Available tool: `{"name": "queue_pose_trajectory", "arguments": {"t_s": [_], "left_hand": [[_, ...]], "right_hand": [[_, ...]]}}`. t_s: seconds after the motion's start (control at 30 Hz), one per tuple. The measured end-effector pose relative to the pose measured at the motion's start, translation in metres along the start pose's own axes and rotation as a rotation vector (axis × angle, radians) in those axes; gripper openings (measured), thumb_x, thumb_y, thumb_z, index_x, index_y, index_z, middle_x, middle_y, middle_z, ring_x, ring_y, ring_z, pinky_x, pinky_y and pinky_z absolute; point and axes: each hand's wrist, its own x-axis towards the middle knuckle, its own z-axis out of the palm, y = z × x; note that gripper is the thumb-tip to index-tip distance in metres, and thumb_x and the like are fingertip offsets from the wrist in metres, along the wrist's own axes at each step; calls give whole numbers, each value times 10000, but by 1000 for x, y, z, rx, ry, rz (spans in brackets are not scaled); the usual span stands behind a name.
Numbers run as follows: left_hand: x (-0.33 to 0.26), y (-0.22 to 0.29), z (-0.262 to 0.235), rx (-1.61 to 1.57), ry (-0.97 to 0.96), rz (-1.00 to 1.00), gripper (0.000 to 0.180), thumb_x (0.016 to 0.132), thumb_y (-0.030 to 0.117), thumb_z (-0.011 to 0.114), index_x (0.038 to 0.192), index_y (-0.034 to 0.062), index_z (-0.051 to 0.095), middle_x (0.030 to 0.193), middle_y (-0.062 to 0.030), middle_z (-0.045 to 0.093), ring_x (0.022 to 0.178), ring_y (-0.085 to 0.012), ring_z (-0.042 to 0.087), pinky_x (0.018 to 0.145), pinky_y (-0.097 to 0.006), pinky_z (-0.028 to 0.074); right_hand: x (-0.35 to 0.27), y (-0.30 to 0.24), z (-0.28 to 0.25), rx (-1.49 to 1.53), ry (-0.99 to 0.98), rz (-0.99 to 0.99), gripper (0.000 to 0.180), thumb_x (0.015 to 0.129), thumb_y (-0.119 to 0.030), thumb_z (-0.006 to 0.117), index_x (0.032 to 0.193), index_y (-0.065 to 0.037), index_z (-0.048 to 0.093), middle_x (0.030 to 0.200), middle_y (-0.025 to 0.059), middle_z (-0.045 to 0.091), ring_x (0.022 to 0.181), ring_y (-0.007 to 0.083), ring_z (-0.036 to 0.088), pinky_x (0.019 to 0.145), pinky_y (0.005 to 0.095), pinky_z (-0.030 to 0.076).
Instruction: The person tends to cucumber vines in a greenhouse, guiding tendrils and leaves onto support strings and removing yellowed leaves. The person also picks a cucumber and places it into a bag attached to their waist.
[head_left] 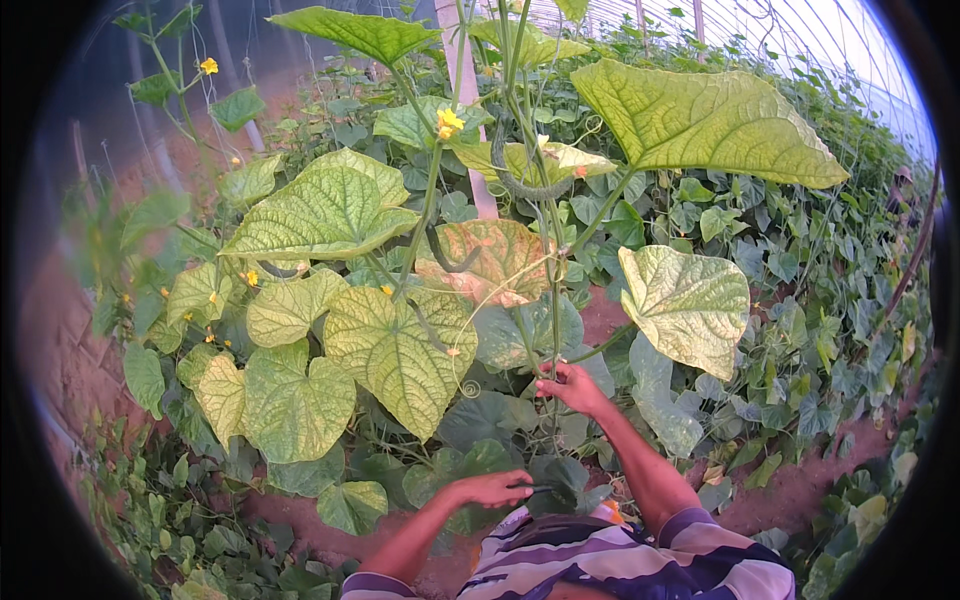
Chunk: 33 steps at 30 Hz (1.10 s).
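My right hand (572, 384) is raised and closed around the thin upright vine stem (553, 300) of a climbing cucumber plant, just below a large yellow-green leaf (688, 305). My left hand (492, 489) is lower, near my chest, shut on a small dark tool (545, 489) whose shape I cannot make out, among dark green leaves. Above the hands a curved dark green cucumber (525, 185) hangs by the stem, next to a yellow flower (449, 122).
Broad veined leaves (325, 210) crowd the left and centre. A white post (468, 100) rises behind the plant. Low green plants cover the right side, with reddish soil paths (800, 490) between rows. A clear plastic greenhouse roof (820, 40) arches overhead.
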Motion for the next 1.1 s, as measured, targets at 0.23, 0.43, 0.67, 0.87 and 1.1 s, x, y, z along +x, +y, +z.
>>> {"name": "queue_pose_trajectory", "arguments": {"t_s": [0.23,0.43,0.67,0.87,1.1], "left_hand": [[45,-59,41,-104,-461,-104,475,1090,315,445,1454,25,543,1455,-99,568,1380,-226,461,1169,-389,348],[74,-153,77,485,-232,-84,312,922,195,555,1078,0,742,998,-190,756,858,-298,728,737,-457,564],[79,-102,99,272,-131,-203,368,883,163,595,1200,31,728,1190,-220,727,1075,-334,707,905,-459,531],[52,-73,95,248,71,-132,418,917,178,559,1307,60,651,1243,-225,692,1173,-393,648,981,-476,497],[11,-23,47,-483,158,245,358,1026,172,566,1351,25,595,1182,-119,725,1085,-223,687,868,-358,549]], "right_hand": [[29,65,-4,288,116,-160,393,1007,-155,694,1333,7,545,1024,49,693,897,146,716,796,275,549],[34,39,42,172,125,-89,396,1004,-134,688,1342,20,553,1058,52,692,902,140,708,800,261,539],[16,22,27,171,121,-120,374,991,-114,700,1307,47,580,1017,71,706,930,153,719,837,281,566],[-1,-1,26,70,133,-56,391,983,-91,697,1345,4,582,1037,51,705,982,147,704,887,295,536],[-13,11,27,161,96,-224,657,979,16,632,1564,-43,338,1274,144,654,1188,218,659,1032,342,497]]}}
